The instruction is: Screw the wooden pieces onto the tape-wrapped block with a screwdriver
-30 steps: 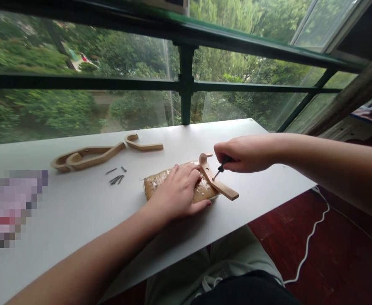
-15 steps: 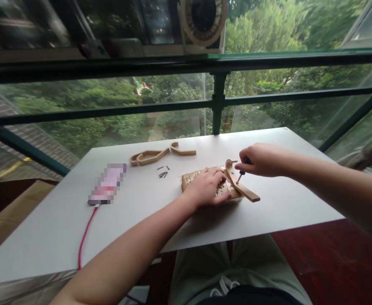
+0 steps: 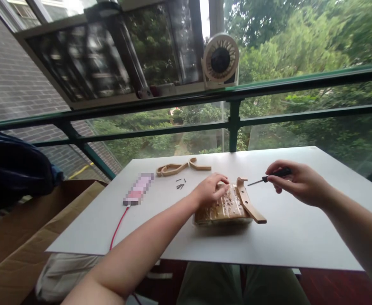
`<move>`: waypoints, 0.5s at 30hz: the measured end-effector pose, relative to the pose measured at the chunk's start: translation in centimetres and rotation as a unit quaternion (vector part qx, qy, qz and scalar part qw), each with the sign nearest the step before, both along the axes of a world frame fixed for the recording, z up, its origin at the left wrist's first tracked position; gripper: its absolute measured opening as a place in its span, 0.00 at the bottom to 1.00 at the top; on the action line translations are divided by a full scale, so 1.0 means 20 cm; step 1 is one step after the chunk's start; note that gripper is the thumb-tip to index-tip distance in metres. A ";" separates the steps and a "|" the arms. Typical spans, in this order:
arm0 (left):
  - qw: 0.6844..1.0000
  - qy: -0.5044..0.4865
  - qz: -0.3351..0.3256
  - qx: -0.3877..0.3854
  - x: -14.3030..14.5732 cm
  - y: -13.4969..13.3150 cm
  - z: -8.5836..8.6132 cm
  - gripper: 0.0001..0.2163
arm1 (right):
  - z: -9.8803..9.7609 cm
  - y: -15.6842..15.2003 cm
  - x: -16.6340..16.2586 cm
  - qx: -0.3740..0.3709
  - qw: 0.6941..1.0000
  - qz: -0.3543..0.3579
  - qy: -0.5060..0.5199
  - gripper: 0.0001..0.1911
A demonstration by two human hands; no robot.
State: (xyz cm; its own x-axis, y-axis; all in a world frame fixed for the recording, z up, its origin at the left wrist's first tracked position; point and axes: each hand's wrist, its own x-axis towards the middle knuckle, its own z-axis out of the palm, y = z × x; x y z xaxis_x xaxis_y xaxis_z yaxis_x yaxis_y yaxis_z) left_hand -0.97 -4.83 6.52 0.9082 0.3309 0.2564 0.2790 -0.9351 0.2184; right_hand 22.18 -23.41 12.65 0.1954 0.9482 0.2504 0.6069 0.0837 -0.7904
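Observation:
A black-handled screwdriver (image 3: 278, 173) is gripped in my right hand (image 3: 300, 182), its shaft pointing left and clear of the wood. To its left a curved wooden hook (image 3: 249, 205) with two dark holes rests against the right end of a brown block (image 3: 225, 212) in shiny clear wrapping. My left hand (image 3: 209, 189) is over the block's upper left side, fingers loosely bent and apart, gripping nothing. Whether its fingertips touch the wrapping I cannot tell.
More curved wooden hooks (image 3: 174, 168) lie at the back of the white table (image 3: 160, 228), near several small screws (image 3: 180, 186). Left of them is a phone (image 3: 138, 189) on a red cable (image 3: 118, 224). A round fan (image 3: 220, 58) stands on the railing; a cardboard box (image 3: 46, 224) is at left.
My right hand has pulled the screwdriver out of the hook and away to the right, tilting it nearly level. My left hand has drawn back from the hook. The view has swung up and left.

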 end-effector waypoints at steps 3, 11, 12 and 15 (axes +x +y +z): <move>0.996 0.000 0.091 0.024 -0.01 0.26 0.02 0.19 | -0.22 0.04 0.18 0.069 0.993 -0.071 0.065 0.19; 0.967 0.115 0.225 0.028 0.00 0.66 -0.10 0.21 | -0.80 0.09 0.34 0.111 0.968 -0.198 0.104 0.19; 0.966 0.105 0.235 0.028 0.00 0.66 -0.11 0.20 | -0.82 0.09 0.35 0.121 0.965 -0.206 0.110 0.19; 0.962 0.083 0.258 0.030 0.02 0.66 -0.14 0.15 | -0.82 0.09 0.36 0.119 0.959 -0.222 0.131 0.19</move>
